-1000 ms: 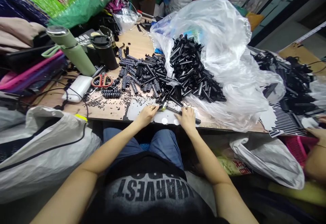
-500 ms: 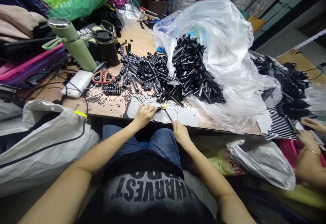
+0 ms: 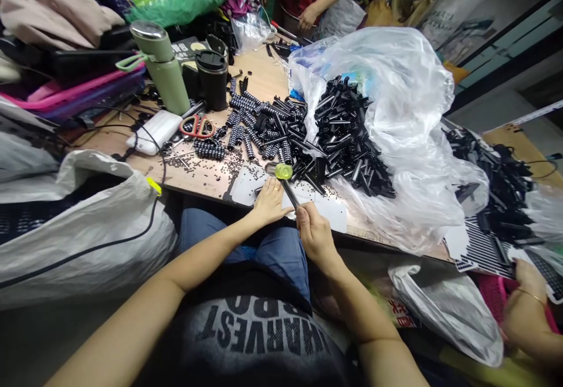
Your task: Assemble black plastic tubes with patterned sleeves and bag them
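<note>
My right hand (image 3: 314,231) is closed around the dark handle of a small mallet (image 3: 284,171) with a translucent yellow-green striking face. The mallet's head is raised over the tips of my left hand. My left hand (image 3: 269,202) lies over a pale plate (image 3: 331,214) at the table's front edge, fingers forward and thumb stretched out to the side. A small dark piece shows at the left side of that hand; most of it is hidden. Just beyond are a heap of black plastic parts (image 3: 347,132) and several black rollers with pale-dotted rows (image 3: 250,118).
Tiny dark bits (image 3: 202,167) litter the wood. Scissors (image 3: 197,126), a white box (image 3: 155,133), a green flask (image 3: 169,85) and a black cup (image 3: 212,79) stand left. A clear plastic bag (image 3: 409,111) spreads rightward. A co-worker's hand (image 3: 530,278) is at far right; another person stands behind.
The mallet has lifted off the work and toward the camera. My left hand has shifted right, its thumb now spread. The view has turned, and the person behind shows more.
</note>
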Motion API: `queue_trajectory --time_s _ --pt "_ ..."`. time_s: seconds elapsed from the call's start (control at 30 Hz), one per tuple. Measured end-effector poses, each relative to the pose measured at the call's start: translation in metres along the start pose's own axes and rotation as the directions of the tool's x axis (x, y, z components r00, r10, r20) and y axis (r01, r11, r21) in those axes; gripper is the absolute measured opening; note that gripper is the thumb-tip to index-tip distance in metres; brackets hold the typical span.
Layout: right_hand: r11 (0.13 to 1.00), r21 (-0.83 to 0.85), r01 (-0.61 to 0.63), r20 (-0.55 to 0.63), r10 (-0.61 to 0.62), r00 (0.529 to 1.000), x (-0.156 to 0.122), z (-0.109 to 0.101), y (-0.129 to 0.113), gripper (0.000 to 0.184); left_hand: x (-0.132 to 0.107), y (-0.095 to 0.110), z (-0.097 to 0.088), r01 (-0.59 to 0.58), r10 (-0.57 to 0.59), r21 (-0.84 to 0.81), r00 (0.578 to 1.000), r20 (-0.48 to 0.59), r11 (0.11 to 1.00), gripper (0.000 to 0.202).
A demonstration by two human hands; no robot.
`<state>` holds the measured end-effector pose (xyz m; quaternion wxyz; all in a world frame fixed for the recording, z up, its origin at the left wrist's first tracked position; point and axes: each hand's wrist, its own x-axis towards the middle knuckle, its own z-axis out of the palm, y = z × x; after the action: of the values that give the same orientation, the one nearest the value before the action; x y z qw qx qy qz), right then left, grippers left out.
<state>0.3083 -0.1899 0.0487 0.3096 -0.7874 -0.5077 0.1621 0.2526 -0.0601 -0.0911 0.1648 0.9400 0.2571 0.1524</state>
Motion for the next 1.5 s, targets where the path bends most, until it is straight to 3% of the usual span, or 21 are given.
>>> queue_trajectory --time_s 0.27,0.33,0.47,0.53,0.6,0.7,0.8,0.87,0.97,1.0,1.03,1.07,1.1,1.13,1.2,1.27,1.3,1.33,1.4,1.5 --pt "0.998 -0.054 0.018 0.015 -0.018 1.0 -0.001 0.023 0.003 0.04 0.006 -0.011 0.001 -0.016 0.016 -0.027 1.0 -0.003 1.0 0.069" --pt "0.983 -0.184 0.015 0.056 -0.004 0.998 0.004 0.037 0.01 0.039 0.006 -0.012 0.002 -0.04 0.04 -0.039 0.999 -0.022 0.998 0.066" --pt "0.884 -0.467 -0.007 0.254 0.142 0.957 0.016 0.057 0.018 0.036 0.007 -0.016 0.007 -0.043 0.044 0.019 0.998 -0.034 0.999 0.084" --pt "0.892 -0.452 -0.003 0.264 0.137 0.955 0.019 0.054 0.019 0.037 0.01 -0.016 0.009 -0.046 0.047 0.032 0.998 -0.033 0.998 0.08" --pt "0.925 -0.379 -0.025 0.187 0.103 0.977 0.018 0.043 0.024 0.039 0.016 -0.013 0.006 -0.009 0.01 0.031 0.999 -0.039 0.999 0.058" --pt "0.941 -0.33 -0.081 0.036 0.098 0.995 0.017 0.02 0.044 0.041 0.024 -0.013 -0.019 0.11 -0.107 0.051 0.993 -0.055 0.993 0.04" --pt "0.899 -0.418 -0.131 -0.035 0.128 0.991 0.022 0.002 0.081 0.036 0.01 -0.035 -0.081 0.234 -0.209 0.11 0.957 -0.2 0.966 0.042" --pt "0.855 -0.494 -0.158 -0.038 0.16 0.986 0.026 -0.003 0.107 0.032 -0.024 -0.06 -0.138 0.418 -0.331 0.157 0.857 -0.396 0.895 0.042" --pt "0.791 -0.586 -0.173 -0.02 0.2 0.98 0.027 -0.005 0.137 0.03 -0.089 -0.096 -0.217 0.769 -0.534 0.115 0.535 -0.655 0.629 0.034" --pt "0.773 -0.612 -0.17 -0.011 0.206 0.978 0.027 -0.005 0.144 0.031 -0.106 -0.106 -0.234 0.837 -0.575 0.082 0.44 -0.689 0.542 0.031" --pt "0.758 -0.633 -0.156 0.002 0.203 0.979 0.027 -0.006 0.15 0.033 -0.117 -0.113 -0.246 0.872 -0.596 0.062 0.381 -0.706 0.485 0.032" --pt "0.748 -0.651 -0.132 0.011 0.183 0.983 0.027 -0.007 0.155 0.034 -0.122 -0.119 -0.252 0.884 -0.599 0.048 0.353 -0.719 0.464 0.036" --pt "0.738 -0.668 -0.093 0.018 0.14 0.99 0.029 -0.008 0.159 0.035 -0.119 -0.122 -0.251 0.875 -0.592 0.044 0.362 -0.72 0.482 0.041" --pt "0.727 -0.685 -0.048 0.017 0.081 0.997 0.031 -0.008 0.164 0.036 -0.111 -0.123 -0.244 0.843 -0.578 0.046 0.406 -0.708 0.535 0.045" --pt "0.697 -0.717 0.019 -0.014 -0.042 0.999 0.036 -0.008 0.171 0.036 -0.079 -0.119 -0.219 0.714 -0.533 0.05 0.565 -0.63 0.698 0.045" --pt "0.68 -0.733 0.011 -0.091 -0.114 0.989 0.039 -0.004 0.178 0.037 -0.034 -0.113 -0.186 0.553 -0.483 0.012 0.737 -0.473 0.833 0.04" --pt "0.683 -0.731 -0.012 -0.139 -0.131 0.982 0.039 0.0 0.181 0.037 -0.009 -0.109 -0.169 0.498 -0.467 -0.021 0.797 -0.384 0.867 0.04" --pt "0.693 -0.72 -0.034 -0.186 -0.145 0.972 0.038 0.005 0.183 0.038 0.015 -0.106 -0.152 0.48 -0.473 -0.056 0.828 -0.301 0.875 0.039" --pt "0.725 -0.688 -0.038 -0.251 -0.189 0.949 0.033 0.014 0.185 0.039 0.061 -0.101 -0.122 0.528 -0.537 -0.098 0.828 -0.162 0.844 0.041" --pt "0.796 -0.604 0.029 -0.302 -0.262 0.917 0.031 0.021 0.177 0.039 0.109 -0.099 -0.088 0.655 -0.662 -0.103 0.747 -0.062 0.748 0.044"
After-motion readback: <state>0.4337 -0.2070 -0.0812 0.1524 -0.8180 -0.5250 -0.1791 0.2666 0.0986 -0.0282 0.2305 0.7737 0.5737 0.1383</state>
